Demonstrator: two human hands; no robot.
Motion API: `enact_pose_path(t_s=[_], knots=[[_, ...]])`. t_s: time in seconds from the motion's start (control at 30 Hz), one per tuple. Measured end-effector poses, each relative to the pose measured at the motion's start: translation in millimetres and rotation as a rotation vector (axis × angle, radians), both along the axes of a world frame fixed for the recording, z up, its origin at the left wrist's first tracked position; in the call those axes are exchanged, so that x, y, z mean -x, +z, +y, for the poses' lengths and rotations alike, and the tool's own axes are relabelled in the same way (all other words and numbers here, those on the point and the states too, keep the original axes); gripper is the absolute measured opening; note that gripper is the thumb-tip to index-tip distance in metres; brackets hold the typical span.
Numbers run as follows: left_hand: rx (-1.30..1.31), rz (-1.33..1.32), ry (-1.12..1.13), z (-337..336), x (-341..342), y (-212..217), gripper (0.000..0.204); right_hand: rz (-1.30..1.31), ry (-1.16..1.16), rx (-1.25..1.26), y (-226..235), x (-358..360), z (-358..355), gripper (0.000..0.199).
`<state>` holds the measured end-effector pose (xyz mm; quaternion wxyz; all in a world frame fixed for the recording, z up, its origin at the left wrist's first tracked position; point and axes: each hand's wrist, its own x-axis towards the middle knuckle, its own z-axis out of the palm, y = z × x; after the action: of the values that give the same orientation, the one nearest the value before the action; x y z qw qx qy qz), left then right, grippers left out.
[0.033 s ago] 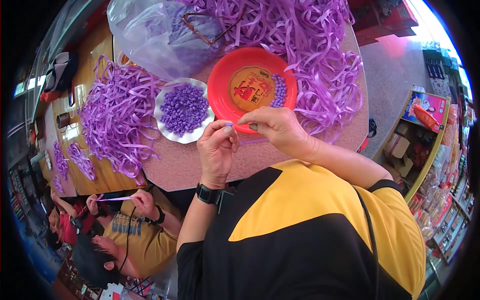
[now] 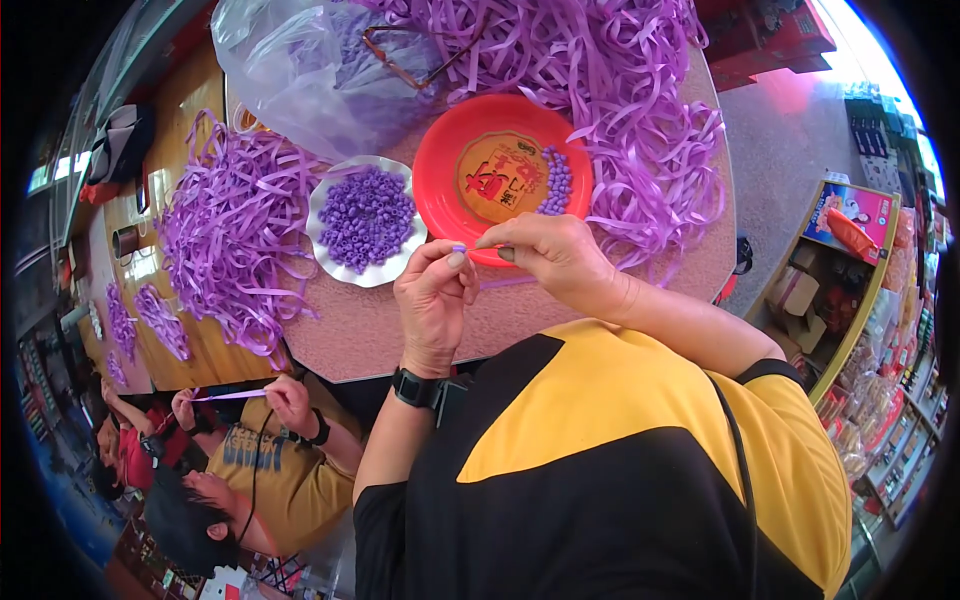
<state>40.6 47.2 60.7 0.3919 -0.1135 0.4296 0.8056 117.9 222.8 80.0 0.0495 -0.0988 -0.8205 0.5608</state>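
My left hand (image 2: 434, 295) is closed in a pinch above the table's near edge. A tiny bit of purple (image 2: 458, 249) shows at its fingertips; whether it is a bead or a ribbon end I cannot tell. Facing it, my right hand (image 2: 560, 258) pinches too, over the near rim of the red plate (image 2: 437, 150); what its fingers hold is too small to name. A purple ribbon (image 2: 510, 283) stretches from beside my left fingers to below my right hand. Purple beads (image 2: 556, 182) lie in the plate's right side. Left of it, a white scalloped dish (image 2: 372, 274) holds many purple beads (image 2: 365, 215).
Purple ribbons are heaped at the back right (image 2: 650, 130) and left (image 2: 235, 220). Eyeglasses (image 2: 425, 83) rest against a clear plastic bag (image 2: 290, 90) containing purple beads. At lower left a co-worker (image 2: 285, 480) holds a purple ribbon. Shelves of goods (image 2: 880, 400) stand right.
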Motion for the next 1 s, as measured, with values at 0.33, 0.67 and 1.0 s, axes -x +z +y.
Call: enact_pose_path(t_s=[0.33,0.67,1.0], knots=[[0.305,0.044,-0.12,4,-17,0,0.017,-0.02,0.054,0.021,-1,-15,9,0.027],[1.056,1.337,-0.337,-20,-44,-48,0.022,-0.22,0.075,0.027,-24,-51,30,0.024],[0.41,0.26,-0.353,-1,-46,8,0.007,-0.343,0.061,0.691,-39,-48,32,0.016]])
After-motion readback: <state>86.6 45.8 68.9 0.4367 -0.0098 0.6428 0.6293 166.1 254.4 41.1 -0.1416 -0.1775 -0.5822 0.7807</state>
